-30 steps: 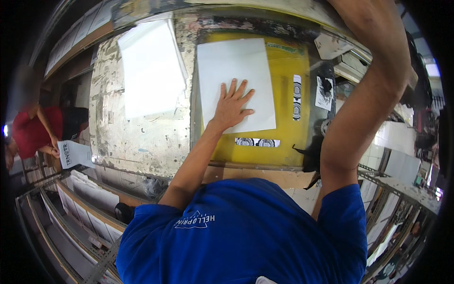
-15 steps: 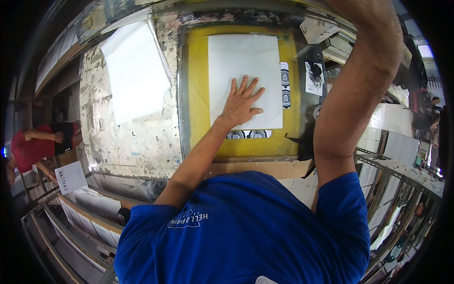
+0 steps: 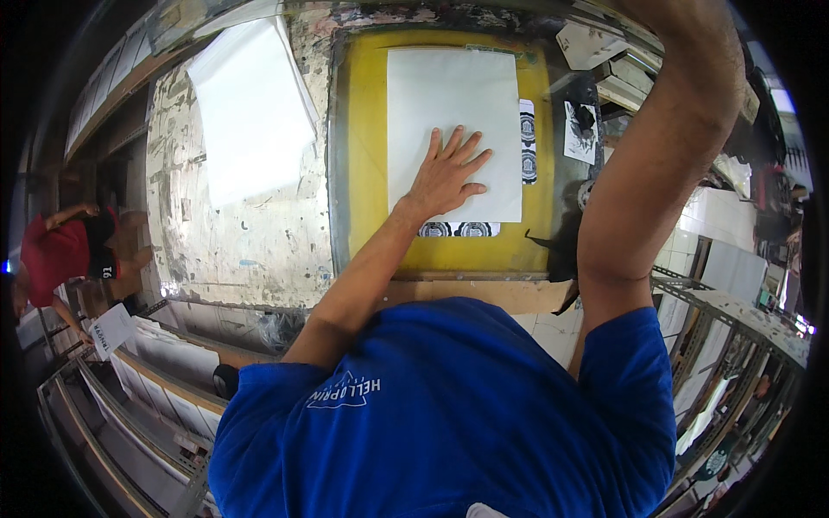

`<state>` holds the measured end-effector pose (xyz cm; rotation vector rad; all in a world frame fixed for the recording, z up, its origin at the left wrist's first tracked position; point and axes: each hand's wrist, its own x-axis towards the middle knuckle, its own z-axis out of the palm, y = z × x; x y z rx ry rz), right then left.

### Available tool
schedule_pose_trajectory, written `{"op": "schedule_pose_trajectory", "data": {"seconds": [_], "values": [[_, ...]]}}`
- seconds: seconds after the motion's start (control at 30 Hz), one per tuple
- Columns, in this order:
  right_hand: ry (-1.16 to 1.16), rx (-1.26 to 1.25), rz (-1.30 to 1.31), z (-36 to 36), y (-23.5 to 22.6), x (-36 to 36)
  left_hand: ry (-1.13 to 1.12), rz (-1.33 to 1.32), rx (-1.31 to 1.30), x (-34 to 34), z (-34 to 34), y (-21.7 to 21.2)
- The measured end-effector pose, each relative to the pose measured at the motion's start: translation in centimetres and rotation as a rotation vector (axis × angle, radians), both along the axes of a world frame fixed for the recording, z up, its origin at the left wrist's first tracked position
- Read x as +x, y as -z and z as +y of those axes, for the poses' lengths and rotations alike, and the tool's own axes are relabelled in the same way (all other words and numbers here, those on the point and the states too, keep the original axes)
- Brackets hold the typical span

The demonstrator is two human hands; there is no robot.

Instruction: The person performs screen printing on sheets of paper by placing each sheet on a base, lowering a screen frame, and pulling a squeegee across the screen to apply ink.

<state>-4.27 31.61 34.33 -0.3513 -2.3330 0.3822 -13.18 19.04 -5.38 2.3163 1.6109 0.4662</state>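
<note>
My left hand (image 3: 445,179) lies flat with fingers spread on a white sheet of paper (image 3: 453,91). The sheet rests on a yellow panel (image 3: 365,129) that looks like a printing screen in a dark frame. Strips with black round emblems stick out past the sheet, one strip (image 3: 528,142) along its right edge and another strip (image 3: 459,230) below its near edge. My right arm rises along the right side and leaves the picture at the top, so my right hand is out of sight.
Left of the panel, a stack of white paper (image 3: 250,112) lies on a paint-stained table (image 3: 181,242). A small ink-smeared card (image 3: 579,132) is right of the panel. Metal racks (image 3: 734,319) flank both sides. At far left, a person in a red shirt (image 3: 56,259) holds a white sheet (image 3: 112,331).
The whole view has shifted slightly, with the table appearing higher. My left hand keeps its place on the paper. The person at far left has changed posture, and the sheet they hold has tilted.
</note>
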Motion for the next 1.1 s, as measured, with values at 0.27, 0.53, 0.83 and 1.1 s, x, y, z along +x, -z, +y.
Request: {"op": "schedule_pose_trajectory", "data": {"seconds": [0.27,0.53,0.83,1.1], "values": [[0.209,-0.12,-0.151,-3.5,0.7,-0.5,-0.4,-0.947,0.344,-4.6,-2.9,-10.6],[0.293,0.044,-0.209,-11.6,12.4,4.1,-0.804,-1.355,0.234,-8.2,-13.8,-13.2],[0.243,-0.393,-0.41,-13.6,27.7,4.5,-0.751,-0.66,0.171,-8.4,-19.5,-1.4],[0.366,-0.303,-0.588,-12.1,32.3,3.6,-0.775,-0.326,0.15,-8.6,-19.8,-0.9]]}}
